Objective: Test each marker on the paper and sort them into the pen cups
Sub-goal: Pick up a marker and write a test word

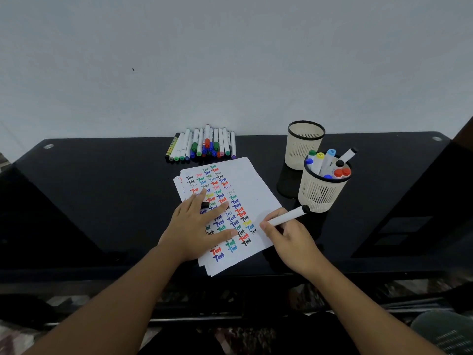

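Note:
A stack of white paper (252,184) covered with coloured "Test" words lies on the black table. My left hand (195,226) presses flat on it with fingers spread, and a black marker cap (204,204) pokes out between the fingers. My right hand (289,242) grips a white marker with a black end (290,216), its tip down at the paper's right edge. A row of several markers (202,146) lies along the wall. The near cream pen cup (321,190) holds several markers. The far pen cup (303,144) shows no markers inside.
The black glossy table (102,201) runs to a white wall behind. Its front edge lies just below the paper. A dark object (435,201) stands at the right side of the table.

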A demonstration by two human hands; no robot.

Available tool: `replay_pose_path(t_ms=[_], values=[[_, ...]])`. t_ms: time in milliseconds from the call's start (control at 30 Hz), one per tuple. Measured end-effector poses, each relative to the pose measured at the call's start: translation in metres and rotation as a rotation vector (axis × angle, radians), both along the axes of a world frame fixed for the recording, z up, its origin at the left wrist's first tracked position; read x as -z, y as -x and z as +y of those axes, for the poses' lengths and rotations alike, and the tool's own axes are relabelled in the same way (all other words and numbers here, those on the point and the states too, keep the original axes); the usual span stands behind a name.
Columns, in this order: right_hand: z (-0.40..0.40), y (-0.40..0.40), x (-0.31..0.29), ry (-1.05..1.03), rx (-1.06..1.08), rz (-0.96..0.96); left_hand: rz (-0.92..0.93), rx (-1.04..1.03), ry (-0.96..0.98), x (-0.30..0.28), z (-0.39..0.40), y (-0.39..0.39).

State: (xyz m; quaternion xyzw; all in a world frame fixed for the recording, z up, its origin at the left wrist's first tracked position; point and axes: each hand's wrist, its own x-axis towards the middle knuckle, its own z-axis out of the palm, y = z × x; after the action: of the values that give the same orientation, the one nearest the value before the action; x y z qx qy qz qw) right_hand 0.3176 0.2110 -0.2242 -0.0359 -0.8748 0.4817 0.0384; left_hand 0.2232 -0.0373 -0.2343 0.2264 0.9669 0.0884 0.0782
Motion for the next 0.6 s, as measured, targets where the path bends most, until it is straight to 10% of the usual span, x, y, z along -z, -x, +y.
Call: replay_pose_path(t_ms=[600], values=[[0.0005, 0.0004, 0.0006, -0.02, 0.005, 0.016, 0.009, 0.002, -0.007, 0.0017, -0.0007, -0.0003]])
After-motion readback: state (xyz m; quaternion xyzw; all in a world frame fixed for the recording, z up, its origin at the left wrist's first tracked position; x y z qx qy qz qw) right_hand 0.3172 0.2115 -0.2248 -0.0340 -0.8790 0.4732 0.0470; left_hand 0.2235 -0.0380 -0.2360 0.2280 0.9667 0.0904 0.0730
